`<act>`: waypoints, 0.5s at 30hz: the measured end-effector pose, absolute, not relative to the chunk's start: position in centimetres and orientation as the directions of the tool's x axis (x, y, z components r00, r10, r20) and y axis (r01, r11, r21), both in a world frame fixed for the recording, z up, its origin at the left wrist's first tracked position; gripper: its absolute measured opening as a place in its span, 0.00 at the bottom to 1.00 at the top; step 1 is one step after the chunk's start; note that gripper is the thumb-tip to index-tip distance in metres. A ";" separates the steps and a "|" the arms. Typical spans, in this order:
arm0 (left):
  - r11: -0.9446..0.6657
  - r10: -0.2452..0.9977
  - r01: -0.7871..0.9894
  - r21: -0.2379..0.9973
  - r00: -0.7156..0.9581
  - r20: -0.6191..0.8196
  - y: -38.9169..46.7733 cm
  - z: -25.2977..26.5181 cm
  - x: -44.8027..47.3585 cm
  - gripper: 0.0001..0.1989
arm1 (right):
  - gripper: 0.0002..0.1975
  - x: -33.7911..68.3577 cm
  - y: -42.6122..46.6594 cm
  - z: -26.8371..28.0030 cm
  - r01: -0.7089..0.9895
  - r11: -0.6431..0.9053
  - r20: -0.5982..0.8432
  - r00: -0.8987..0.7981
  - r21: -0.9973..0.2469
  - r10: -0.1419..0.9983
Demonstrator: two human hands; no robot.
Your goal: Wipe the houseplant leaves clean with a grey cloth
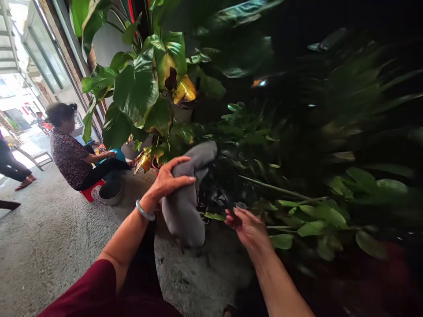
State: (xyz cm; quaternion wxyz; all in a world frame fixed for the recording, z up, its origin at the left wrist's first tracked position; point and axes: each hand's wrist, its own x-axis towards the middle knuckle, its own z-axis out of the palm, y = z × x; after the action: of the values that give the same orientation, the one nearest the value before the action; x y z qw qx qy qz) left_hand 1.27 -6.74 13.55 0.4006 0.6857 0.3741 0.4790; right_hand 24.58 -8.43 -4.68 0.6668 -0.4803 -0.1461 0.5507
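Observation:
A soft grey stuffed thing [185, 215], smooth and fabric-like with rounded lobes, hangs at the middle of the view. Around its upper part my left hand [168, 178] is closed, thumb and fingers pressing into it, and a pale bangle [144, 211] rings that wrist. My right hand [249, 226] is just right of the grey thing and apart from it, with its fingers curled together in front of dark leaves. Whatever those fingers may hold is lost against the dark background.
Large-leaved potted plants [137, 86] rise ahead, and leafy stems [310, 220] spread at the right. On the left, a person [69, 149] sits on a red stool [88, 193] beside a metal pot [111, 191]. Rough concrete floor [49, 246] lies below.

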 end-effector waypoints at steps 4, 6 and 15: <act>-0.390 0.914 0.228 0.892 0.211 0.345 -5.4 9.3 2.6 0.27 | 0.18 24.6 -8.4 -5.0 -0.615 -0.065 -0.340 0.342 -0.786 0.876; -0.348 0.912 0.292 0.891 0.326 0.250 -7.2 6.0 2.7 0.25 | 0.19 24.7 -8.4 -5.0 -0.617 -0.065 -0.346 0.346 -0.784 0.872; -0.413 0.872 0.164 0.896 0.353 0.338 -7.9 9.1 3.5 0.25 | 0.13 25.2 -8.2 -4.8 -0.576 -0.023 -0.307 0.402 -0.817 0.863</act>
State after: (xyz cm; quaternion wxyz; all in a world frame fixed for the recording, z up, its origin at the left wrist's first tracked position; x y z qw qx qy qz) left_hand 3.46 -7.88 9.08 0.4034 0.7168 0.3613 0.4391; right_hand 25.23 -8.23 -4.76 0.6832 -0.4838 -0.1480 0.5265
